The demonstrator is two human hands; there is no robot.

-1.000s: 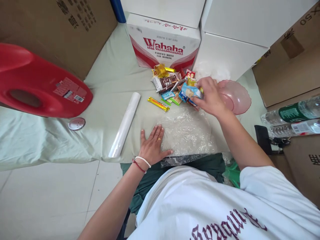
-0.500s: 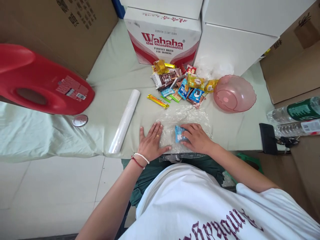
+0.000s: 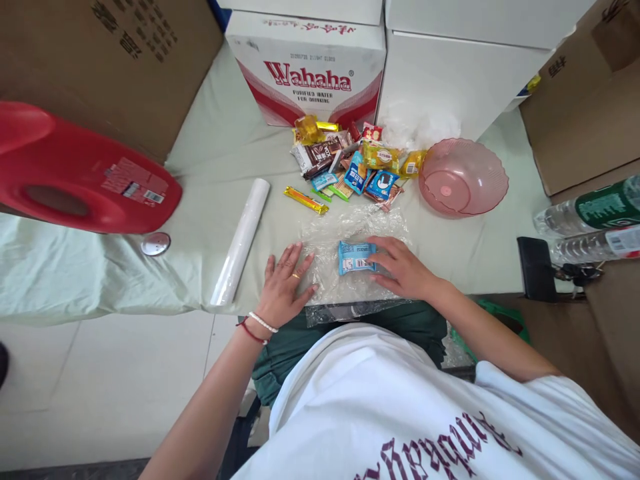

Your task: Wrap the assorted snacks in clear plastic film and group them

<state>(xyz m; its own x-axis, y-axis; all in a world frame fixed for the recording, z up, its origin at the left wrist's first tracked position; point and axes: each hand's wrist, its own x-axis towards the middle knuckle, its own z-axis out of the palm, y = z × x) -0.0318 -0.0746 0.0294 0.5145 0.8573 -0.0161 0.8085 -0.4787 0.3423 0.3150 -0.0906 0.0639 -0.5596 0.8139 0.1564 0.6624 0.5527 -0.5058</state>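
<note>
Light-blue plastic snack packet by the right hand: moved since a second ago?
Yes: the light-blue packet moved away from the white-and-red cardboard carton, onto the clear, crinkled plastic film.

Bright diffuse light, faint shadows, plastic sheet [image 3: 330, 283] glinting, edges stretched
</note>
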